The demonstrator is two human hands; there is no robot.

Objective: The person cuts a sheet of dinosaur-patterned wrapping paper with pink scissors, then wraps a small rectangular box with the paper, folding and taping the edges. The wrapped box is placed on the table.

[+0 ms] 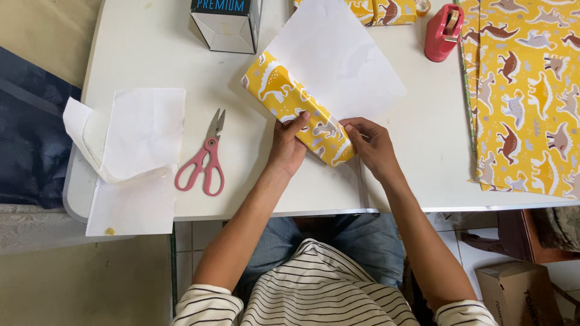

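A long box [284, 96] half wrapped in yellow dinosaur-print paper lies slantwise on the white table [151, 54]. The paper's white underside [338, 66] spreads out behind it toward the far side. My left hand [287, 145] presses on the near part of the box, thumb on top. My right hand [371, 145] pinches the wrapping at the box's near right end. Both hands touch the wrapped box.
Pink-handled scissors [205, 160] lie left of my hands. White paper scraps [136, 151] cover the left edge. A red tape dispenser [442, 33], a dark-topped carton [226, 24], another wrapped parcel [386, 11] and a sheet of yellow dinosaur paper [525, 96] sit at back and right.
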